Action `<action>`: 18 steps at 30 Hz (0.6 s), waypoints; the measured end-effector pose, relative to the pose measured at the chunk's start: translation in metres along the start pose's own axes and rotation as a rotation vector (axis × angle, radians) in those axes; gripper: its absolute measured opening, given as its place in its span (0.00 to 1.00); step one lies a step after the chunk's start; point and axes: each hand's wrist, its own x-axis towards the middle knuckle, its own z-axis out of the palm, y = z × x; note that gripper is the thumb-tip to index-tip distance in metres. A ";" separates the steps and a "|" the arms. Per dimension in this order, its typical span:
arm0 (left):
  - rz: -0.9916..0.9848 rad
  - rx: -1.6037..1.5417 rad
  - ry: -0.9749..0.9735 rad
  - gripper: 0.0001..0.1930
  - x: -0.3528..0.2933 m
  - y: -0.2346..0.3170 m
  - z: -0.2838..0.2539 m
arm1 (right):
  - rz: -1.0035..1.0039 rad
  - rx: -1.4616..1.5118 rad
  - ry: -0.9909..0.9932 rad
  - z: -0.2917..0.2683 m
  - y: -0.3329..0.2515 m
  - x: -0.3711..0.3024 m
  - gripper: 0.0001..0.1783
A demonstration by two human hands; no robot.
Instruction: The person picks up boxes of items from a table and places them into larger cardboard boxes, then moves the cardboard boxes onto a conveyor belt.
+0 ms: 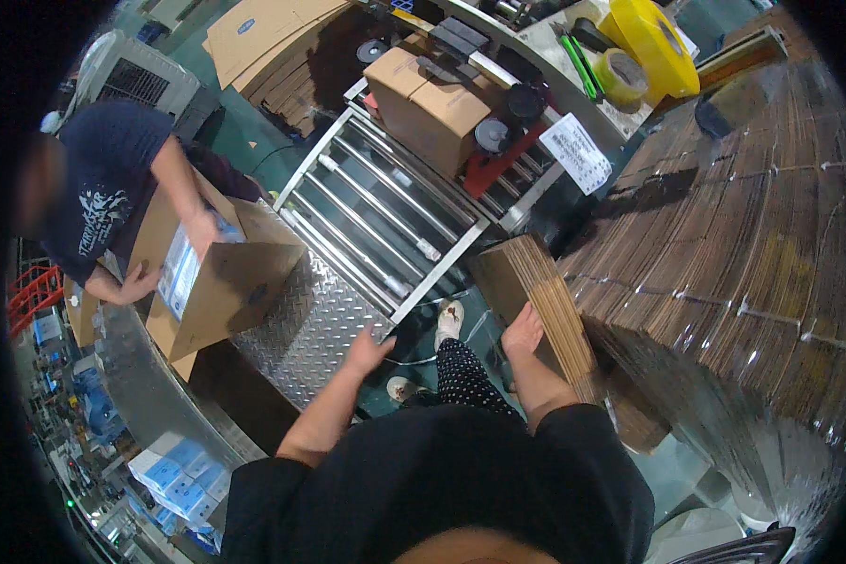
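My left hand [368,352] is held out beside the edge of a diamond-pattern metal plate [315,310]. Its fingers are apart and nothing is in it. To the right, my right hand [523,331] is open, fingers stretched, against or just in front of a bundle of flat folded cardboard boxes [556,310] standing on edge. Whether it touches them I cannot tell. On the plate's far left sits an open cardboard box [240,287]. A co-worker [113,179] has both hands at it, with blue-and-white packages [180,268] inside.
A roller conveyor [367,202] runs ahead to a taping machine with a brown carton [423,99] under it. Tall stacks of flat cardboard [724,254], wrapped in film, fill the right. Yellow tape rolls [653,47] lie at the back; blue-and-white packs [180,477] sit at lower left.
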 end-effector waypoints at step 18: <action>-0.320 -0.275 0.087 0.39 -0.184 -0.218 0.011 | 0.004 -0.257 -0.447 -0.060 0.031 -0.028 0.16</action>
